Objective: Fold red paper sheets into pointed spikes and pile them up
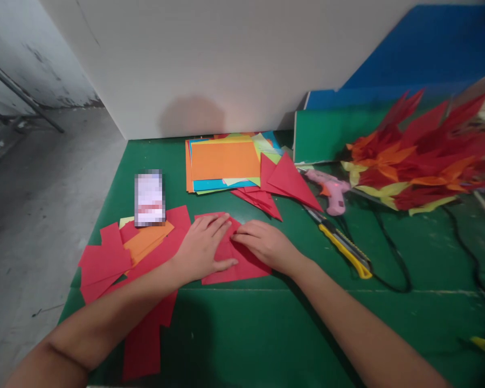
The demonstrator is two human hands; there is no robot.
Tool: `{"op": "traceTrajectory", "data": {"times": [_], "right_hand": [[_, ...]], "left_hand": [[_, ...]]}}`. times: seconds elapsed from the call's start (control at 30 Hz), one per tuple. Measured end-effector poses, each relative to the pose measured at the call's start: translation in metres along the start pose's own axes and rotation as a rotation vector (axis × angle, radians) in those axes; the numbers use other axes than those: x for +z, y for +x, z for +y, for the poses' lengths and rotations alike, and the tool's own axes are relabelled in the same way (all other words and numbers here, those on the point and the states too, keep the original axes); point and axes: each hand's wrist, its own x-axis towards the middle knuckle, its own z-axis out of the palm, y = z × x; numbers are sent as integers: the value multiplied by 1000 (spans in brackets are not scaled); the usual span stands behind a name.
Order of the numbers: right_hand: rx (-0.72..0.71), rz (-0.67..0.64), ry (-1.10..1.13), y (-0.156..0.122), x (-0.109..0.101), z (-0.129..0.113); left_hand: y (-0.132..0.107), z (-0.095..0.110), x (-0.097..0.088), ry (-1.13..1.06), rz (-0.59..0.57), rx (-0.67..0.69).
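a: item 1?
b: red paper sheet [242, 268], qty 1. plain matt red, approx. square, w/ a folded edge up the middle btw the fingertips. loc: flat on green table [267, 334], centre, near front edge.
a: hands?
b: qty 2. left hand [204, 245]: palm down on sheet's left part, fingers straight & slightly spread, gripping nothing. right hand [267, 245]: palm down on right part, fingers straight & together, tips just beside the left's fingertips. pressing, not gripping.
a: rest, w/ counts?
b: stack of coloured paper [224, 159], 1, orange on top, behind sheet. red triangles [291, 180], several overlapping, exact no. can't tell. pink glue gun [331, 191], 1. yellow knife [343, 245], 1, right of right hand, black cable [392, 253] just beside it. phone [149, 198], 1, on pile of red & orange offcuts [109, 258] at left. bunch of red, orange & yellow paper spikes [420, 156], 1, far right.
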Motion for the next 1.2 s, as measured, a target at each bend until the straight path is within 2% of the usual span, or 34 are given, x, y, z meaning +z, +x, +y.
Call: {"op": "traceTrajectory", "data": {"times": [0.1,0.5,1.2], "right_hand": [[9,-30,18,1,-1,0],[4,-18,60,-1,-2,3],[-19,-7,61,2,-6,1]], "left_hand": [[1,0,-1,-5,1,2],[3,-3,1,25,33,38],[2,-2,1,-4,72,16]]}}
